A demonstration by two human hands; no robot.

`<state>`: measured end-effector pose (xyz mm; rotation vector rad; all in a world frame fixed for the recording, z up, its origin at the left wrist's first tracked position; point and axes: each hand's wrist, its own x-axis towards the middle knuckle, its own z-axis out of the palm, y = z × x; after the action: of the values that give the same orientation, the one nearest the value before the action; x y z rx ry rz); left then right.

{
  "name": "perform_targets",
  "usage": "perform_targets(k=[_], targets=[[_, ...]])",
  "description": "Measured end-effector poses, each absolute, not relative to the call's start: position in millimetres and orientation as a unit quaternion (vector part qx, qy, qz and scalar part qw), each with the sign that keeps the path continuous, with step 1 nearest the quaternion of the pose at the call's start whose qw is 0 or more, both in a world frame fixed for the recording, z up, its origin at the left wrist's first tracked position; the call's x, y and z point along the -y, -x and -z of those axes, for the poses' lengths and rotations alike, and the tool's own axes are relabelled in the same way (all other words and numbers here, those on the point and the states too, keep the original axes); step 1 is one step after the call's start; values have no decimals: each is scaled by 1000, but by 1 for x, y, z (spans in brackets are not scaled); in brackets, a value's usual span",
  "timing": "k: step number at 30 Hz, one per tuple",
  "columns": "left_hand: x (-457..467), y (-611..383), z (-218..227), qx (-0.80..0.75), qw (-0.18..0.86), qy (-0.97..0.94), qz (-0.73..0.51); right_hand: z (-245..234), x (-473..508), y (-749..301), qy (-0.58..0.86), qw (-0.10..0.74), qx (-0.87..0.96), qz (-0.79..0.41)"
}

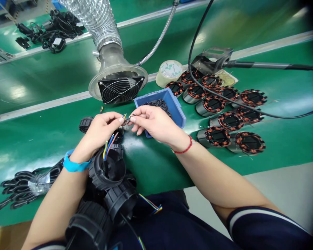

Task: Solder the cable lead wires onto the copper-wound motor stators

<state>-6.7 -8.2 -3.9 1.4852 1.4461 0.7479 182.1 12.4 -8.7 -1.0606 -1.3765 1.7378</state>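
My left hand (103, 127) is closed in a pinch on the ends of thin coloured wires (124, 116). Close against it, the fingertips of my right hand (152, 124) pinch a short thin black sleeve (128, 120) at the wire ends. Just behind my right hand is a blue bin (179, 113) with many short black sleeves (159, 104) in it. Below my left hand stands a black ribbed housing (94, 177), with yellow-green, blue and brown wires (109, 147) rising out of it. My left fingers partly hide another black part (118, 136).
More black housings (90, 222) crowd the near edge. Bundled black cables (33, 185) lie at left. Copper-wound stators (219, 137) fill the right side, beside a tape roll (169, 73). A fan under a duct hood (121, 90) hangs behind; a black cable (191, 52) loops across the right.
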Motion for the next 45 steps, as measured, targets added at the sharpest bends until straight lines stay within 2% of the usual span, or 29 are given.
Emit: perform_targets(k=[2, 7, 13, 18, 30, 33, 38, 45], targets=[[8, 7, 4, -586, 455, -598, -304, 8, -15, -186, 410, 337, 518, -671], [8, 7, 3, -581, 457, -618, -267, 8, -17, -191, 391, 416, 510, -644], [7, 9, 2, -575, 448, -638, -247, 14, -12, -185, 356, 442, 530, -630], [8, 8, 3, -577, 448, -636, -249, 14, -11, -185, 370, 418, 563, -610], [7, 4, -3, -581, 449, -631, -252, 10, -16, -201, 396, 347, 720, -453], [8, 4, -2, -579, 458, -620, -265, 13, -18, -199, 405, 346, 700, -475], [9, 5, 0, -574, 457, -612, -295, 14, -15, -186, 407, 372, 560, -618], [9, 6, 3, -565, 469, -606, -307, 13, -11, -189, 358, 340, 630, -600]])
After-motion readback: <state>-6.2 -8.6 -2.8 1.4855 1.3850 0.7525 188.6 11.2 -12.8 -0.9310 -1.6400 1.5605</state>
